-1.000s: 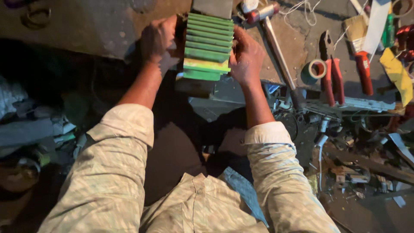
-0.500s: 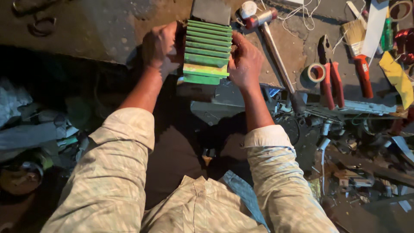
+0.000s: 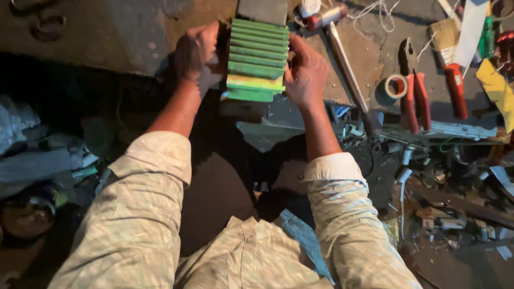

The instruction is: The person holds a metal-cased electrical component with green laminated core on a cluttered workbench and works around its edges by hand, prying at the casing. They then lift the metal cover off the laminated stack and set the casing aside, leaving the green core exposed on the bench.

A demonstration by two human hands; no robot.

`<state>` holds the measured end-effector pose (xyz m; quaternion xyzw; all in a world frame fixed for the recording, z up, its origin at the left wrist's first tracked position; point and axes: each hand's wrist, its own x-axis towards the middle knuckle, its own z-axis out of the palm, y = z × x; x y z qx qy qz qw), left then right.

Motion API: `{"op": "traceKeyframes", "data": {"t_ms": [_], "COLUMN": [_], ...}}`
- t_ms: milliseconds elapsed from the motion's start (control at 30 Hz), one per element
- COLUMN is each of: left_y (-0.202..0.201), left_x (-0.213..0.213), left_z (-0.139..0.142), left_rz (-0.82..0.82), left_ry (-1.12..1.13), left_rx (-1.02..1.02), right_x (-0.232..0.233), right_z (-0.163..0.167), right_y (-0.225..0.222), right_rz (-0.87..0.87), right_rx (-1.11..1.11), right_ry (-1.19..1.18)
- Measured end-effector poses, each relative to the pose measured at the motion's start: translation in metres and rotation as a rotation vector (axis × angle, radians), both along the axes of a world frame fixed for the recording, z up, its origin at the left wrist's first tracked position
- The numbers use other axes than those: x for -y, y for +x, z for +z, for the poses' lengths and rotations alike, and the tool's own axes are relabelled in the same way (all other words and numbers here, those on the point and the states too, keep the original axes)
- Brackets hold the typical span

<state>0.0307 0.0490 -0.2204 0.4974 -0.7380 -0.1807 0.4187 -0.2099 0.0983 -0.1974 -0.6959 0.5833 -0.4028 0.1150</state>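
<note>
Barely shifted since earlier, the stiff, seemingly heavy green ribbed block (image 3: 257,61) is clasped at its sides by left hand (image 3: 197,56) and right hand (image 3: 306,72).

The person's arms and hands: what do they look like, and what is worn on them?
Both hands, left hand and right hand, are bare: no gloves or rings that I can make out. The forearms are uncovered. Pale beige sleeves in faintly patterned cloth are rolled into thick cuffs below the elbows.

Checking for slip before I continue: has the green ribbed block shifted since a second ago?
No. The green ribbed block sits the same distance left of the tape roll as before.
</note>
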Motion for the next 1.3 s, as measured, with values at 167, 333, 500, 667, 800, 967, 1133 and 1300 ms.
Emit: {"op": "traceKeyframes", "data": {"t_ms": [167,333,500,667,800,967,1133,1300], "left_y": [-0.002,-0.002,0.0,0.0,-0.002,-0.003,0.0,-0.001], "left_x": [-0.003,0.001,0.012,0.013,0.001,0.006,0.007,0.013], "left_z": [0.016,0.008,-0.007,-0.004,0.003,0.005,-0.006,-0.005], "left_rz": [-0.023,0.05,0.008,-0.004,0.022,0.034,-0.02,0.042], "left_ry": [-0.048,-0.006,-0.025,0.001,-0.061,-0.022,-0.107,0.011], "left_rx": [-0.036,0.088,0.066,0.044,0.02,0.052,0.018,0.074], "right_x": [0.004,0.005,0.002,0.002,0.0,0.001,0.0,0.003], "right_z": [-0.005,-0.009,-0.003,0.004,0.004,0.002,0.0,-0.002], "right_y": [-0.003,-0.005,-0.003,0.001,0.001,0.0,0.0,-0.002], "right_rz": [-0.022,0.022,-0.054,-0.027,0.005,0.001,-0.049,-0.049], "right_rx": [-0.023,-0.076,-0.014,-0.065,-0.033,-0.081,-0.003,-0.083], "right_ry": [0.028,-0.133,0.12,0.018,-0.035,-0.06,0.089,0.028]}}
